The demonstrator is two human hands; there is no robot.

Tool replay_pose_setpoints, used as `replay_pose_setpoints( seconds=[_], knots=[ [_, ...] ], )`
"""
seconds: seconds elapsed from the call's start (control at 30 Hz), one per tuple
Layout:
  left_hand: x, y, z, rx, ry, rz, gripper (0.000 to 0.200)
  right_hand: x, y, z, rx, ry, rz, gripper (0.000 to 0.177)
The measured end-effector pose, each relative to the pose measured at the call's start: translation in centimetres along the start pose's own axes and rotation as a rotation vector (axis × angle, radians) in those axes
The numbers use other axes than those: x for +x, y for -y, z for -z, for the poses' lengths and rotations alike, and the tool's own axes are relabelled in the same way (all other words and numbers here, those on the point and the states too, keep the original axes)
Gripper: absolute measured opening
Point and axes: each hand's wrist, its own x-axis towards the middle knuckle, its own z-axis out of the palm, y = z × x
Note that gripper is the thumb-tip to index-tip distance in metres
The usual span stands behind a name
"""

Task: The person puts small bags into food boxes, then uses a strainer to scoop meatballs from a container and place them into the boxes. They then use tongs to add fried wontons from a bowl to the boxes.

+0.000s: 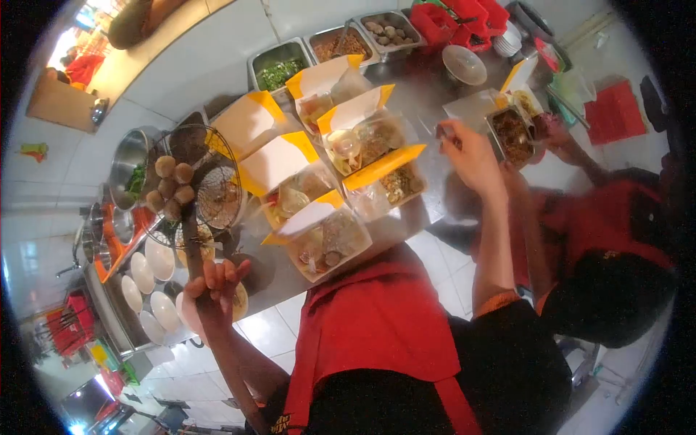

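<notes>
My left hand point(214, 291) is closed around the long wooden handle point(192, 243) of a wire skimmer. Several brown meatballs point(174, 183) rest in its round mesh point(221, 148), above the counter's left part. My right hand point(467, 158) is raised over the counter, right of the boxes, with its fingers curled in a pinch; a small dark spot shows at the fingertips, too small to name. Between my hands stand several open yellow-and-white takeaway boxes point(330, 250) holding noodles and small clear bags; the nearest box also has what looks like a meatball inside.
Metal pans of chopped greens point(280, 74), brown topping point(339, 45) and round balls point(390, 30) line the back. White bowls point(161, 257) are at left. A co-worker in red point(605, 225) handles a metal pan point(513, 138) beside another open box at right.
</notes>
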Motion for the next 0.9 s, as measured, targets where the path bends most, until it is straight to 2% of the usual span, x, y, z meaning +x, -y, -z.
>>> replay_pose_setpoints(
  seconds=[0.1, 0.17, 0.2, 0.27, 0.3, 0.37, 0.4, 0.47, 0.6, 0.67, 0.7, 0.77, 0.8, 0.87, 0.9],
  knots=[
    [-0.5, 0.6, -1.0, -0.013, -0.005, -0.014, 0.017, 4.9, 0.4, -0.4, 0.026, -0.115, 0.100, 0.032],
    [-1.1, 0.6, -2.0, 0.080, -0.045, 0.001, 0.021, 8.2, 0.4, -1.6, -0.025, -0.301, 0.303, 0.031],
    [-1.2, 0.8, -2.0, 0.080, -0.046, -0.010, 0.021, 9.7, -0.4, -2.5, -0.022, -0.300, 0.313, 0.031],
    [-1.3, 1.3, -2.0, 0.042, 0.025, -0.002, 0.023, 12.4, -1.8, -4.0, -0.070, -0.327, 0.558, 0.030],
    [-1.3, 1.5, -2.2, 0.039, 0.025, -0.017, 0.023, 12.4, -1.8, -3.9, -0.068, -0.327, 0.574, 0.030],
    [-1.8, 2.0, -2.4, 0.044, 0.013, -0.014, 0.022, 10.8, -1.9, -3.8, -0.256, 0.150, 0.471, 0.031],
    [-1.8, 2.1, -2.5, 0.036, 0.000, -0.032, 0.022, 10.6, -1.9, -3.7, -0.258, 0.162, 0.491, 0.031],
    [-2.0, 2.8, -2.6, -0.014, 0.051, -0.011, 0.020, 9.9, -2.3, -3.6, -0.256, 0.547, 0.321, 0.032],
    [-2.0, 4.1, -3.6, -0.006, -0.074, -0.088, 0.020, 10.6, 0.0, -4.3, -0.253, 0.625, 0.409, 0.031],
    [-1.8, 4.3, -4.5, -0.011, -0.082, -0.119, 0.020, 12.1, 1.6, -5.1, -0.118, 0.458, 0.315, 0.037],
    [-1.8, 4.4, -4.7, -0.003, -0.085, -0.121, 0.020, 12.9, 2.2, -5.5, -0.110, 0.459, 0.318, 0.037],
    [-1.8, 4.5, -4.7, -0.051, -0.050, -0.113, 0.017, 15.1, 3.0, -5.9, -0.392, 0.488, 0.221, 0.054],
    [-1.7, 4.5, -4.9, -0.044, -0.049, -0.115, 0.017, 17.2, 1.1, -7.3, -0.385, 0.485, 0.223, 0.054],
    [-1.6, 4.6, -5.2, -0.092, -0.016, -0.117, 0.017, 20.9, -4.0, -11.2, -0.764, 0.737, 0.314, 0.053],
    [-1.6, 4.7, -5.5, -0.096, -0.021, -0.120, 0.017, 20.6, -3.7, -10.8, -0.767, 0.741, 0.318, 0.053]
  ],
)
